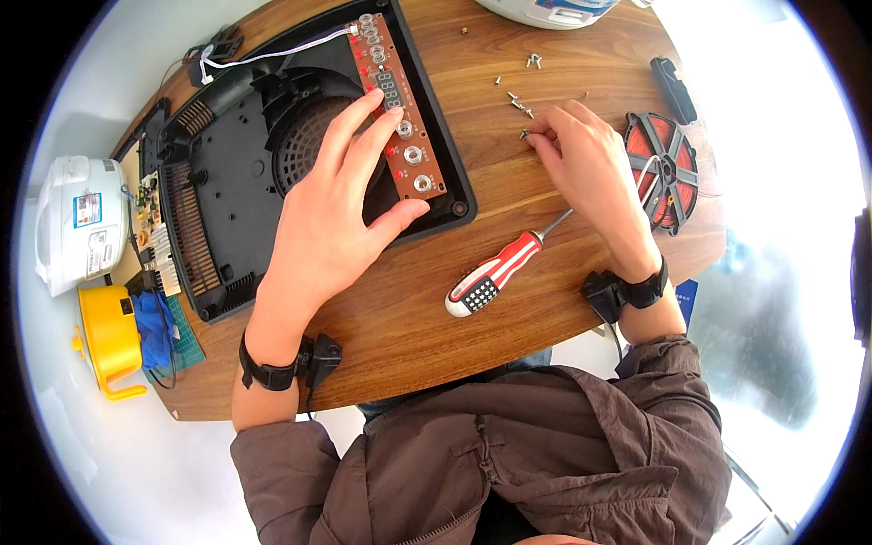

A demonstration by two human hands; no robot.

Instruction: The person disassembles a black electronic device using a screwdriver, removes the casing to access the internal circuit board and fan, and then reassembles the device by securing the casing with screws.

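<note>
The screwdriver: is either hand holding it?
No. The screwdriver lies on the table between the left hand and right hand, untouched.

white cooker [552,11] cut by top edge, right fingertips [536,132] hiding a screw

The brown strip-shaped circuit board [398,109] lies in the black plastic cooker housing [218,173]; the red-and-white-handled screwdriver [495,271] lies right of the housing, on the round wooden table [472,145].

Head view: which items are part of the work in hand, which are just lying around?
In hand:
left hand on brown control board
black housing
right hand at loose screws

Lying about:
red screwdriver
copper coil
white cooker
yellow container
</note>
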